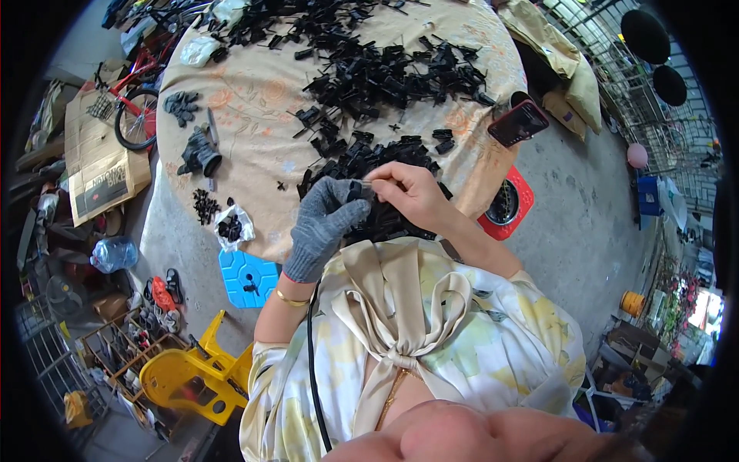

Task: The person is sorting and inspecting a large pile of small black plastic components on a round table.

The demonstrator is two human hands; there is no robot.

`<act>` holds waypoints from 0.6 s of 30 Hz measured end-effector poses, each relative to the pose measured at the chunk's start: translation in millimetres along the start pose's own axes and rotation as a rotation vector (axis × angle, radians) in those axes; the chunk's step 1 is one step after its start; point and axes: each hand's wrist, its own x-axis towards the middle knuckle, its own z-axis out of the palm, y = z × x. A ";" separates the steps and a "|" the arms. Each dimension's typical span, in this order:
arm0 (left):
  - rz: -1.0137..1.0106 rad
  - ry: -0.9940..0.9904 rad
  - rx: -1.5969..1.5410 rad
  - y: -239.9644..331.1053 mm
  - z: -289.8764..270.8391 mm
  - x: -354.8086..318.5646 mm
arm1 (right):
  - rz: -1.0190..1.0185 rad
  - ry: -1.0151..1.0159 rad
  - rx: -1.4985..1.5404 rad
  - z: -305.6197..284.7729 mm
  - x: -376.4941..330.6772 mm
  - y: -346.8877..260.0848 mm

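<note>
At the near edge of the round table, my left hand (323,223) wears a grey knit glove and pinches a small black plastic part (356,189). My bare right hand (416,194) meets it from the right. Its thumb and forefinger are closed on a thin, light-coloured piece (367,182) that touches or sits close against the black part; its exact kind is too small to tell. Beneath both hands lies a heap of black plastic parts (331,163), partly hidden by my fingers.
A larger spread of black parts (385,73) covers the far tablecloth (254,115). Grey gloves (182,108), small black pieces (206,206) and a white bag (233,228) lie left. A phone (519,123) stands at the right edge. Blue (248,281) and red stools (521,206) flank the table.
</note>
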 end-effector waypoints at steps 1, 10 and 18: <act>0.003 0.011 0.001 -2.1 -2.2 0.1 | 0.033 0.010 0.006 -0.5 -1.8 1.6; 0.119 0.118 0.155 -9.5 -3.2 -4.5 | 0.035 -0.023 -0.092 9.1 -0.4 -4.4; 0.325 0.157 0.342 -18.7 -5.9 -7.0 | 0.038 0.013 -0.115 15.4 -0.4 -2.7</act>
